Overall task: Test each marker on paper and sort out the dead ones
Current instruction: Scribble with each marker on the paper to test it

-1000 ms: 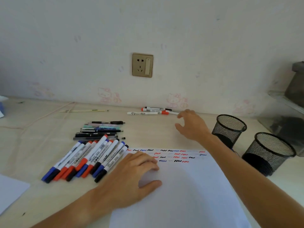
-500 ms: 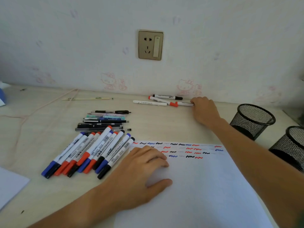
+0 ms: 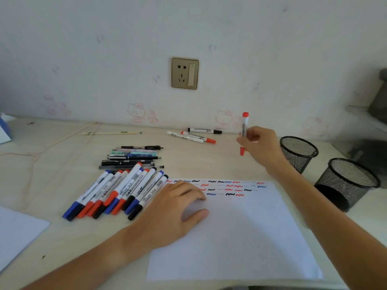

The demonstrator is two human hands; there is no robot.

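My right hand pinches a red-capped white marker and holds it upright above the desk, near the wall. My left hand rests flat on the top left corner of a white paper sheet. Red, blue and black squiggles run along the sheet's top. Several whiteboard markers lie in a row left of the sheet. Three more markers lie by the wall.
Two black mesh pen cups stand at the right of the desk. A stack of thin pens lies behind the marker row. Another paper sheet shows at the left edge. A wall socket is above.
My right hand reached to the markers by the wall, took hold of the red-capped one and lifted it upright. My left hand stayed on the paper.
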